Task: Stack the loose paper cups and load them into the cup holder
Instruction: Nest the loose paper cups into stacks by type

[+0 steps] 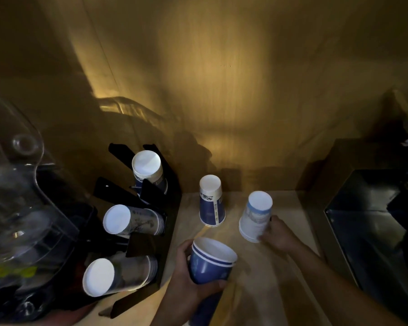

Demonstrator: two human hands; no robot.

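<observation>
My left hand [186, 283] grips a stack of blue paper cups [210, 262], open mouth up, low over the wooden counter. My right hand [277, 234] is closed on an upside-down stack of pale cups [256, 217] standing on the counter to the right. One blue-and-white cup [211, 201] stands upside down by itself near the back wall, apart from both hands. The black cup holder [151, 243] sits at the left with three slots. Each slot holds a cup stack, bottoms facing me: top [147, 168], middle [127, 220], bottom [113, 276].
A clear plastic dome [12, 184] over a dark appliance fills the far left. A dark box-shaped machine [372, 231] stands on the right of the counter [269, 290]. A wooden wall closes the back. The light is dim.
</observation>
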